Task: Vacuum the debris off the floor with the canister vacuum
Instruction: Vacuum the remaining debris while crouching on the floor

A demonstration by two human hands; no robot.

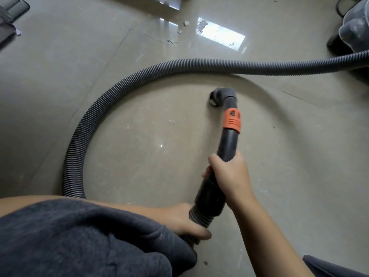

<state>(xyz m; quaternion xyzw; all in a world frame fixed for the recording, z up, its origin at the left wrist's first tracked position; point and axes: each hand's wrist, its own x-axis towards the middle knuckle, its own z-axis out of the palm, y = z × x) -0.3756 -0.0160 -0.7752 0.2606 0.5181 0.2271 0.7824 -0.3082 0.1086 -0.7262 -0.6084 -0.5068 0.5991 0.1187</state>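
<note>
The right hand (229, 174) curls around the black rigid plastic wand (227, 144) partway along its length, thumb on the near-left side. The left hand (185, 222) grips the ribbed dark grey corrugated hose (95, 116) just below the cuff where it joins the wand, fingers wrapped round it. The wand carries an orange plastic collar (232, 120), and beyond that a dark grey angled nozzle (221, 95) rests tip-down on the glossy beige tiled floor (139, 156).

From the left hand the hose runs under a dark grey knitted sleeve (79, 236), reappears at the left, loops in a wide arc over the floor and leads off to the right edge. There, at the upper right, sits the dusty grey canister vacuum (353, 31) (only part of it shows).

Small pale bits of debris (186, 23) lie on the tiles at top centre, well apart from the nozzle, beside a bright window reflection (221, 36); finer specks dot the floor inside the loop of hose.
</note>
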